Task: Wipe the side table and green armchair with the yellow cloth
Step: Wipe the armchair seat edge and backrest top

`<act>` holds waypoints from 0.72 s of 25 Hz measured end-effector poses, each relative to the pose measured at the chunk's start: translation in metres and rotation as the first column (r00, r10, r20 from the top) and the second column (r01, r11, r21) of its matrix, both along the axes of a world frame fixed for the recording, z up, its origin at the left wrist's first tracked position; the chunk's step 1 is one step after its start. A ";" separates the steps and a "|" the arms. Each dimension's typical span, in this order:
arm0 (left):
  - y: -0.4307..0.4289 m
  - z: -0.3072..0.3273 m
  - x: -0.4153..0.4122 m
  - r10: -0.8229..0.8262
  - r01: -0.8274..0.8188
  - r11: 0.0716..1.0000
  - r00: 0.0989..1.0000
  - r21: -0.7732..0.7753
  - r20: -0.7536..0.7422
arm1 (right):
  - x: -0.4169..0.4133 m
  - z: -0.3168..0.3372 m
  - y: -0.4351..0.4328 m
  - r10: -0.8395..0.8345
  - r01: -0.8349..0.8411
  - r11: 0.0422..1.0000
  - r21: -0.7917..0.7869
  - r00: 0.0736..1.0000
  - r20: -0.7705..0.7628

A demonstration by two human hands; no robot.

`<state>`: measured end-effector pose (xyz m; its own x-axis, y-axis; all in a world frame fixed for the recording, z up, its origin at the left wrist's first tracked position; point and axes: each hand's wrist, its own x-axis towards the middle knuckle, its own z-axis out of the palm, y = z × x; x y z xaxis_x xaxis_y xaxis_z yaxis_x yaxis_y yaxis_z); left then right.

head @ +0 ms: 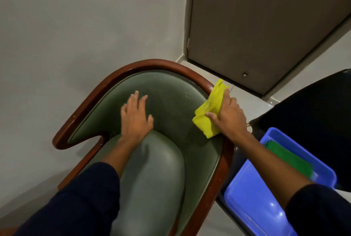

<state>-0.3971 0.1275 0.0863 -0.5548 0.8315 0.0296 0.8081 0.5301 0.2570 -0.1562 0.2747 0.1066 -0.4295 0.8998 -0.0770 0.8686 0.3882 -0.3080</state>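
The green armchair (167, 99) with a curved brown wooden rim fills the middle of the view. My left hand (135, 117) lies flat with fingers spread on the padded backrest, just above the seat cushion. My right hand (228, 117) presses the crumpled yellow cloth (209, 114) against the right side of the backrest, at the wooden rim. The dark side table (311, 106) stands to the right of the chair, partly hidden by my right arm.
A blue plastic tray (252, 194) holding a green cloth (288, 158) sits on the side table at the lower right. A white wall runs behind the chair and a closed brown door (266, 26) stands at the back right.
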 end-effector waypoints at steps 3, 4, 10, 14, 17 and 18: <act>-0.014 -0.012 -0.066 0.078 -0.090 0.988 0.992 -0.125 -0.103 | -0.042 0.002 0.038 0.049 -0.054 0.996 0.070 0.996 0.076; -0.020 -0.016 -0.084 0.124 -0.140 0.978 0.986 -0.152 -0.112 | -0.057 0.000 0.047 0.087 -0.099 0.989 0.105 0.990 0.115; -0.034 -0.043 -0.130 0.292 -0.278 0.921 0.956 -0.274 0.009 | -0.170 -0.008 0.078 0.301 -0.346 0.901 0.261 0.933 0.200; -0.034 -0.044 -0.133 0.272 -0.248 0.927 0.961 -0.283 0.051 | -0.239 -0.032 0.059 0.495 -0.556 0.758 0.342 0.831 0.254; -0.037 -0.047 -0.141 0.278 -0.241 0.919 0.957 -0.312 0.080 | -0.276 -0.057 0.027 0.649 -0.695 0.573 0.434 0.708 0.277; -0.038 -0.048 -0.144 0.275 -0.233 0.918 0.957 -0.322 0.089 | -0.279 -0.067 0.017 0.713 -0.756 0.482 0.443 0.632 0.304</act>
<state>-0.5410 0.0896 0.0385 -0.7303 0.6190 -0.2892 0.6062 0.7823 0.1435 -0.4354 0.2921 0.0392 -0.9649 0.1664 0.2030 0.2030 0.9633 0.1758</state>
